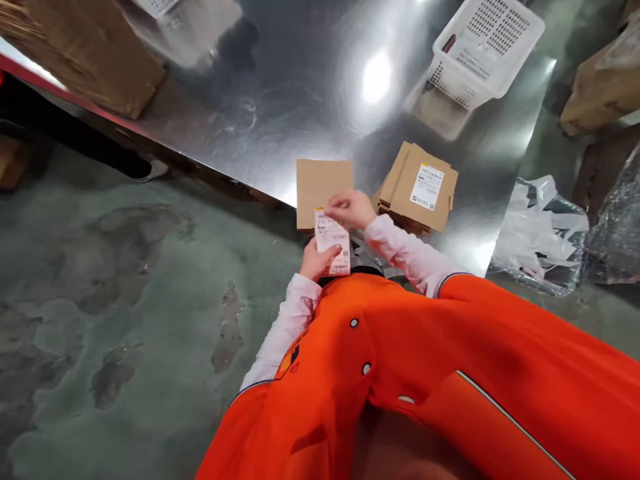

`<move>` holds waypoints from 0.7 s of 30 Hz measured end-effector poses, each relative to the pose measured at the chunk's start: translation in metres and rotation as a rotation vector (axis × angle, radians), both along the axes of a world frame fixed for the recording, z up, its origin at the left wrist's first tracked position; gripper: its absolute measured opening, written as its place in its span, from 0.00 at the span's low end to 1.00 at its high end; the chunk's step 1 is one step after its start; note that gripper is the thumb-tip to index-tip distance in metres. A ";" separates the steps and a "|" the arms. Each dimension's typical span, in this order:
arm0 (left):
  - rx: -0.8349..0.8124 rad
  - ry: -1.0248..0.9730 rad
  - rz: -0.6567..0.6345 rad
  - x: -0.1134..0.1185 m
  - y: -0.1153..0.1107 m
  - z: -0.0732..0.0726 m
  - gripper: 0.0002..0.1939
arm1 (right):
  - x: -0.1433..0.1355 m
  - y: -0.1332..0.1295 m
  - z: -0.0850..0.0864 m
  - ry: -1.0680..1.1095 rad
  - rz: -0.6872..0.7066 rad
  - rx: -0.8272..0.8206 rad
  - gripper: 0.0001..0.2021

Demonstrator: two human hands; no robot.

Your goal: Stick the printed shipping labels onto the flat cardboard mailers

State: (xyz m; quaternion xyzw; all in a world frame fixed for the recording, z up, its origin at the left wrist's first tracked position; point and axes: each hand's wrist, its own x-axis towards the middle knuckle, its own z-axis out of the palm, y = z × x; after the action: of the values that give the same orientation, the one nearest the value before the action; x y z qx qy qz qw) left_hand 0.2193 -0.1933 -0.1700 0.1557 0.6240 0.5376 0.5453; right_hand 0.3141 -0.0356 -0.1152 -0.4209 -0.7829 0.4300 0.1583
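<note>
My left hand [320, 259] holds a white printed label [332, 243] low near my body, thumb on its face. At the label's top edge my right hand [352, 208] has its fingers pinched together on the upper corner. Behind the label, at the table's front edge, lies a plain brown cardboard piece [324, 183]. To the right is a stack of flat cardboard [400, 180], and its top piece bears a white label [427, 186] with a yellow strip.
A white perforated basket [487, 50] stands on the metal table [300, 87] at back right. Large cartons [105, 57] sit at back left, near another person's dark-clothed leg [85, 137]. A clear bag of white material [543, 237] is at the right.
</note>
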 end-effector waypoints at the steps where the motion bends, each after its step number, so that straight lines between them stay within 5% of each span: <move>1: -0.011 -0.080 -0.047 -0.001 0.000 -0.005 0.31 | -0.011 0.018 -0.008 -0.005 -0.037 0.054 0.08; 5: -0.061 -0.243 -0.032 -0.004 -0.006 -0.022 0.34 | -0.050 0.087 -0.036 -0.091 -0.152 0.152 0.08; 8: -0.125 -0.231 -0.003 -0.001 -0.022 -0.031 0.33 | -0.060 0.107 -0.046 -0.215 -0.178 0.186 0.17; 11: -0.199 -0.170 -0.010 0.001 -0.055 -0.034 0.29 | -0.057 0.093 -0.049 -0.286 -0.131 0.301 0.37; 15: -0.208 -0.045 0.036 -0.010 -0.087 -0.023 0.25 | -0.055 0.043 -0.055 -0.345 0.299 0.479 0.42; 18: -0.123 0.128 0.108 -0.035 -0.066 -0.007 0.23 | -0.050 0.012 -0.059 -0.398 0.286 0.453 0.42; 21: 0.008 0.382 0.192 -0.064 -0.003 0.007 0.21 | -0.033 -0.006 -0.056 -0.326 0.276 0.412 0.36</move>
State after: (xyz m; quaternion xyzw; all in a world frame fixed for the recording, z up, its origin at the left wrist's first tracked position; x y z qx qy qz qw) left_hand 0.1550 -0.1960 -0.1627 0.1968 0.7259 0.5502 0.3628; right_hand 0.2813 -0.0415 -0.1716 -0.3331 -0.9186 0.2061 0.0526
